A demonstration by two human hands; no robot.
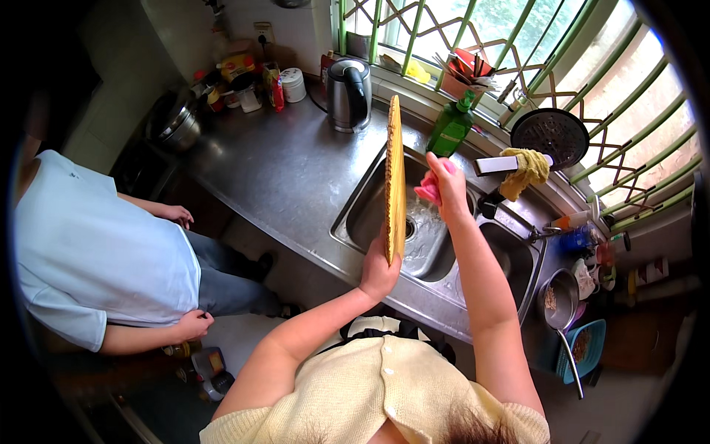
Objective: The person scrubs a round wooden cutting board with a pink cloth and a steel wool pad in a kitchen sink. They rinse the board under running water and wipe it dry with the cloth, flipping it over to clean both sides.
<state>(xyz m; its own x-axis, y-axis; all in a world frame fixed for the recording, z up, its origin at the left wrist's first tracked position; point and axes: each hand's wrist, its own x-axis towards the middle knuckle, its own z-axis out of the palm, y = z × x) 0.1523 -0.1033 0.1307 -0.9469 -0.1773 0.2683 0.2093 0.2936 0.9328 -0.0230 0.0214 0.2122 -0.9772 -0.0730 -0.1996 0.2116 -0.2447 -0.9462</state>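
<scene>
My left hand (380,273) grips the lower edge of a flat, straw-coloured stalk tray (396,183). The tray stands upright over the sink and is seen nearly edge-on, one rim notched. Bunched in my right hand (452,191) is a pink cloth (429,190), held just right of the tray and apart from it. Below both hands lies the left basin of a stainless steel double sink (363,222), partly hidden by the tray. A green pump bottle (450,130) stands behind my right hand. The faucet, with a yellow cloth (521,169) draped on it, is to the right.
A person in a light blue shirt (111,238) stands at the left. An electric kettle (348,97) and several jars line the counter's back. A strainer (559,302) and blue basket (591,349) sit at the right. A perforated black pan (549,137) hangs by the window bars.
</scene>
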